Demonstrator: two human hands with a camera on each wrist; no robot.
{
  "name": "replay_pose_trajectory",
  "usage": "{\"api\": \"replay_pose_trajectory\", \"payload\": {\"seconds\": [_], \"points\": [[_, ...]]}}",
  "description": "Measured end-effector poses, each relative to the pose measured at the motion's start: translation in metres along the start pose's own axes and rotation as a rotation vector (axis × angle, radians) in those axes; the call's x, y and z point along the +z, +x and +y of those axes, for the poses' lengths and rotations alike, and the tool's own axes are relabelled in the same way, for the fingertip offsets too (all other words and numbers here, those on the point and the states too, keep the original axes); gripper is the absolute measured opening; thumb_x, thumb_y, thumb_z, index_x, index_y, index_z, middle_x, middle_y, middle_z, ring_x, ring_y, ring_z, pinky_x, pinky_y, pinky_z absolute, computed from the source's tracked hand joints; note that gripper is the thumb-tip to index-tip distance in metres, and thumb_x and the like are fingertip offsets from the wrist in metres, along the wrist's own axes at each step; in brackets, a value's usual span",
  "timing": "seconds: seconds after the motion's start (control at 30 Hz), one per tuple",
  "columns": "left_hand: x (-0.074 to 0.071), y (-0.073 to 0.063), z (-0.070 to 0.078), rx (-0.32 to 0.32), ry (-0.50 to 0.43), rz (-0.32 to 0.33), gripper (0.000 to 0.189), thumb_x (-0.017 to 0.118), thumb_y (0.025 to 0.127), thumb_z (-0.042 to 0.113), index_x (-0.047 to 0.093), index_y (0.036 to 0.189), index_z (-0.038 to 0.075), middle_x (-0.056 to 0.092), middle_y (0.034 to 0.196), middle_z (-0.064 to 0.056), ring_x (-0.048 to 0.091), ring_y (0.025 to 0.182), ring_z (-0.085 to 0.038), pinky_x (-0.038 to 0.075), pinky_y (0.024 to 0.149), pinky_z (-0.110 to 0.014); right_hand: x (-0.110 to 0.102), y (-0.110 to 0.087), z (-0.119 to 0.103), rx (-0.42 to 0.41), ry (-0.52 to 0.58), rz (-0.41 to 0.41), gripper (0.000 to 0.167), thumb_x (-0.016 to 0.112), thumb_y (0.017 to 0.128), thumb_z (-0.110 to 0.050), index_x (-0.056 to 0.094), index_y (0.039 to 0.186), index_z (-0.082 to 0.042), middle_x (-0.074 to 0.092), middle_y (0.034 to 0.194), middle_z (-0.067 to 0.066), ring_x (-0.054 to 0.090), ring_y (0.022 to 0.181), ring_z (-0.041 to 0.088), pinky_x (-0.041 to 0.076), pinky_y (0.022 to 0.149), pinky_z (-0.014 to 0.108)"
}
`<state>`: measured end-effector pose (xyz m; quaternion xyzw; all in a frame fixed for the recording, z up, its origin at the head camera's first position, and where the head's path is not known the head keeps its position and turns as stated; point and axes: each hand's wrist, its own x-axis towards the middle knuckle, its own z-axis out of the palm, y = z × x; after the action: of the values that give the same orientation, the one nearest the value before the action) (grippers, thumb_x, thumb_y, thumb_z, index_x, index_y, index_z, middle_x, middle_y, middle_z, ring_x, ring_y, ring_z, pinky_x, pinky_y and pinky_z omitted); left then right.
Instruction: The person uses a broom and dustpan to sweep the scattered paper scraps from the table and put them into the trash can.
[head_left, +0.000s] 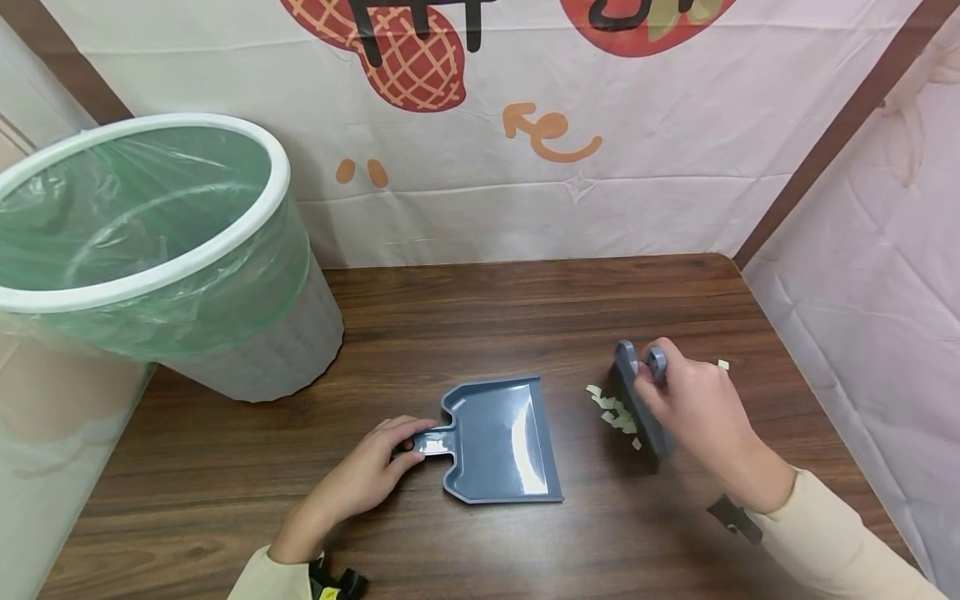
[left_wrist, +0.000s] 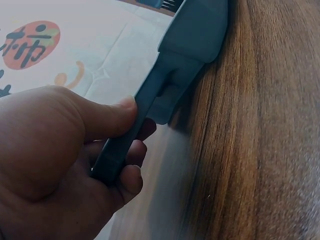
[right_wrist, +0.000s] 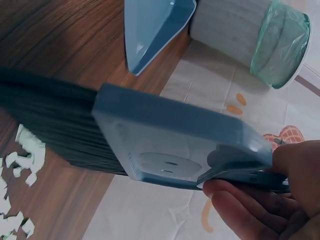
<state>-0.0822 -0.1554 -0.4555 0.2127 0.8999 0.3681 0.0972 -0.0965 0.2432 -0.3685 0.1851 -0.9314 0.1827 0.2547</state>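
My left hand (head_left: 369,468) grips the handle of a blue-grey dustpan (head_left: 495,442), which lies on the table with its wide lip facing right. In the left wrist view, thumb and fingers wrap the dustpan handle (left_wrist: 127,132). My right hand (head_left: 697,400) holds a blue-grey hand brush (head_left: 637,400) by its handle, to the right of the dustpan. Dark bristles (right_wrist: 60,125) show in the right wrist view. Small pale green paper scraps (head_left: 613,412) lie in a little heap along the brush's left side, between it and the dustpan. One stray scrap (head_left: 723,365) lies beyond the right hand.
A grey bin (head_left: 285,350) with a white rim and a green plastic liner stands at the back left of the wooden table (head_left: 465,308). A white printed cloth (head_left: 465,192) hangs behind the table, and pale sheeting (head_left: 877,250) hangs along the right side.
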Motion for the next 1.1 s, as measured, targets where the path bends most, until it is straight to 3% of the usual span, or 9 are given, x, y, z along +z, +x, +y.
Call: {"api": "replay_pose_trajectory", "payload": {"seconds": [0.33, 0.5, 0.63, 0.8, 1.1], "points": [[0.000, 0.000, 0.000, -0.008, 0.006, -0.003, 0.041, 0.068, 0.095, 0.001, 0.063, 0.136, 0.008, 0.062, 0.115, 0.004, 0.054, 0.100, -0.012, 0.046, 0.090, -0.036, 0.003, 0.007, -0.006, -0.011, 0.068, 0.047, 0.009, 0.063, 0.084, -0.002, 0.061, 0.093, -0.004, 0.047, 0.055, -0.008, 0.039, 0.046, 0.004, 0.036, 0.041, 0.024], [0.000, 0.000, 0.000, -0.005, 0.005, 0.000, 0.041, 0.068, 0.095, 0.001, 0.063, 0.136, 0.008, 0.063, 0.116, 0.004, 0.054, 0.101, -0.012, 0.046, 0.091, -0.036, -0.007, 0.016, -0.001, -0.045, 0.125, 0.048, 0.013, 0.068, 0.085, 0.002, 0.063, 0.095, -0.004, 0.063, 0.064, 0.000, 0.055, 0.052, 0.007, 0.044, 0.045, 0.025], [0.000, 0.000, 0.000, -0.004, 0.004, 0.004, 0.042, 0.069, 0.095, 0.001, 0.063, 0.136, 0.007, 0.063, 0.116, 0.003, 0.054, 0.100, -0.012, 0.046, 0.091, -0.036, -0.012, 0.027, 0.012, -0.141, 0.177, -0.026, 0.021, 0.074, 0.085, 0.003, 0.066, 0.102, -0.007, 0.070, 0.076, 0.002, 0.061, 0.059, 0.007, 0.048, 0.049, 0.026], [0.000, 0.000, 0.000, -0.009, 0.007, -0.001, 0.042, 0.069, 0.095, 0.001, 0.063, 0.136, 0.009, 0.062, 0.115, 0.005, 0.054, 0.100, -0.012, 0.047, 0.091, -0.037, -0.013, 0.034, 0.032, -0.254, 0.224, -0.149, 0.032, 0.079, 0.083, 0.004, 0.071, 0.110, -0.011, 0.070, 0.081, -0.003, 0.050, 0.056, 0.001, 0.042, 0.051, 0.019], [0.000, 0.000, 0.001, -0.010, 0.009, -0.006, 0.042, 0.069, 0.096, 0.002, 0.063, 0.136, 0.009, 0.064, 0.119, 0.003, 0.055, 0.104, -0.014, 0.047, 0.092, -0.039, -0.008, 0.030, 0.050, -0.331, 0.308, -0.306, 0.036, 0.079, 0.082, 0.008, 0.074, 0.110, -0.012, 0.075, 0.099, -0.005, 0.052, 0.067, -0.002, 0.043, 0.061, 0.016]]}}
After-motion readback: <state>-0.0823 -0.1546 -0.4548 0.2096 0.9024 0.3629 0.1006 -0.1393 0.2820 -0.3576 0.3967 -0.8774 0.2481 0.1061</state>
